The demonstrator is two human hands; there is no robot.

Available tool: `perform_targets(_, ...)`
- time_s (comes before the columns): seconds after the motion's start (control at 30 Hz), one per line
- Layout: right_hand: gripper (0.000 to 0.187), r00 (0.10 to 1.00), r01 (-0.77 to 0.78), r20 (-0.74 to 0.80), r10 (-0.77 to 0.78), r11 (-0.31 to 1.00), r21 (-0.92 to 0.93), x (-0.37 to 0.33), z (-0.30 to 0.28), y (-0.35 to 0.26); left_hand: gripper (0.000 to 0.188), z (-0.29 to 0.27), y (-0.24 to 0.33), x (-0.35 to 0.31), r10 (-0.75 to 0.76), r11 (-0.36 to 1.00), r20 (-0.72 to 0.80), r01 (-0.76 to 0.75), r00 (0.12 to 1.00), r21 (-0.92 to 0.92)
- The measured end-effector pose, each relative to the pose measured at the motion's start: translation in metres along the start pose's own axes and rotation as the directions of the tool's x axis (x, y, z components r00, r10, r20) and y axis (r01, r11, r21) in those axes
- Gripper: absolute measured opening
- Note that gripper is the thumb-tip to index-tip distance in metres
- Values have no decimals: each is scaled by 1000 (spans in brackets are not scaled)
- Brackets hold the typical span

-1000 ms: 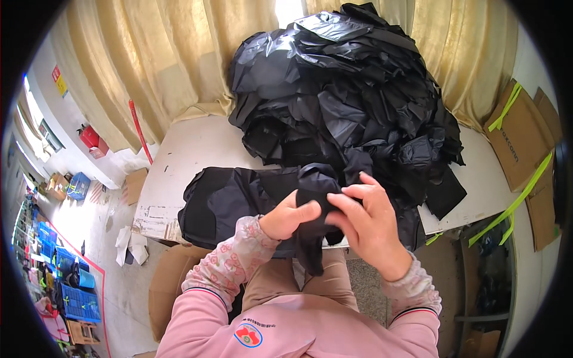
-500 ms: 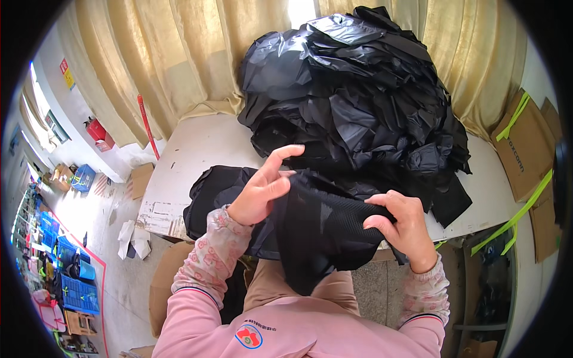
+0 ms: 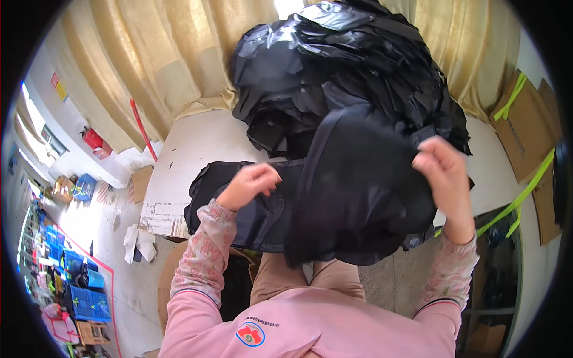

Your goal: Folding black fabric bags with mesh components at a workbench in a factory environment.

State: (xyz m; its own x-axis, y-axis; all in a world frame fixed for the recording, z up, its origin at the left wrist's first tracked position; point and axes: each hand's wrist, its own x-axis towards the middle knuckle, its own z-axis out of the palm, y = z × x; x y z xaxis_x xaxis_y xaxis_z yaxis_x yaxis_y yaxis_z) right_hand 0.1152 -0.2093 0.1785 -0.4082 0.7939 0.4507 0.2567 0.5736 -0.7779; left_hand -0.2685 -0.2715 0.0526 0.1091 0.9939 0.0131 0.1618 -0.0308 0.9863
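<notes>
A black cloth piece (image 3: 367, 179), blurred by motion, is raised in front of me with its dark edge band curving along its left side. My right hand (image 3: 444, 173) pinches its right edge between thumb and fingers. My left hand (image 3: 250, 184) is to the left of the raised piece, its fingers curled in; what they hold, if anything, I cannot make out. Under that hand, more black cloth (image 3: 212, 188) lies flat at the near edge of the white table (image 3: 197, 140).
A large heap of shiny black pieces (image 3: 340, 65) covers the table's back, against beige curtains (image 3: 161, 53). At the right lean cardboard sheets (image 3: 516, 131) with yellow-green straps (image 3: 531, 185). An open cardboard box (image 3: 170, 280) stands below the table at left. Blue crates (image 3: 89, 303) are farther left.
My right hand has moved right and up, lifting and spreading the black cloth piece. My left hand has drawn left, and its outstretched finger has curled in.
</notes>
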Motion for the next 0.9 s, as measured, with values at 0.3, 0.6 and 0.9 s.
perform_targets(0.3, 20, 953, 56, -241, 181, 680, 731, 19, 0, -19, 85, 115, -97, -40, -96, 547, 430, 408, 898, -731)
perform_targets(0.6, 15, 962, 24, -270, 50, 965, 262, -5, 60, 30, 43, 170, -45, 13, -119, 316, 253, 279, 960, -907)
perform_targets(0.9, 23, 938, -294, -276, 211, 905, -308, -62, 57, 234, 110, 81, -16, -40, 546, 349, -76, -309, 834, -884)
